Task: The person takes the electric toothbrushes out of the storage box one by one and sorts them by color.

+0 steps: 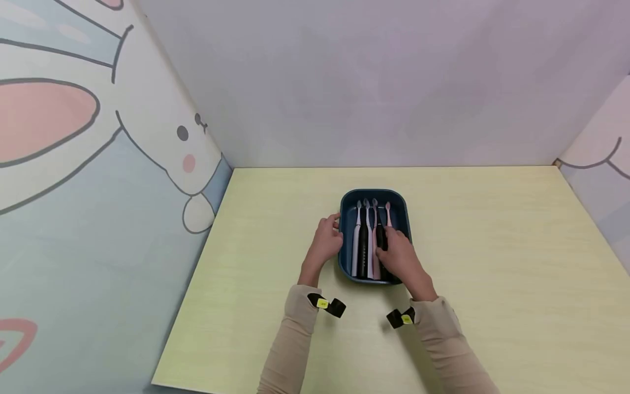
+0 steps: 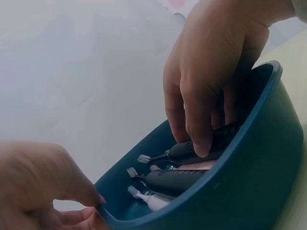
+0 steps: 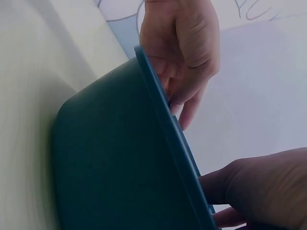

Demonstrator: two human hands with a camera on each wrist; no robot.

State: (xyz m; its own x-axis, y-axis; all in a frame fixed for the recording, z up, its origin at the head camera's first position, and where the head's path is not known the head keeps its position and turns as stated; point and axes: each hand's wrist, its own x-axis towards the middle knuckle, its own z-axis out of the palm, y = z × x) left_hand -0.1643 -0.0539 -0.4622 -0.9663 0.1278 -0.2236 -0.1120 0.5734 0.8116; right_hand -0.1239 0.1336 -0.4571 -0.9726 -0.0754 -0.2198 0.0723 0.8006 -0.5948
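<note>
A dark blue bin (image 1: 346, 198) stands on the table with several electric toothbrushes in it, side by side, heads toward the far end. White, black and pink handles show. My left hand (image 1: 328, 241) grips the bin's left rim; in the left wrist view its thumb lies over the rim. Reaching inside at the right, my right hand (image 1: 401, 254) holds a black toothbrush (image 2: 181, 153) by its handle. A second black toothbrush (image 2: 175, 181) lies beside it, with a white one (image 2: 157, 202) nearest the wall. In the right wrist view, the bin's wall hides the toothbrushes.
The pale yellow table (image 1: 492, 246) spreads on both sides of the bin. A plain light wall (image 1: 374, 82) rises behind it. On the left is a wall panel (image 1: 98, 219) with a cartoon rabbit.
</note>
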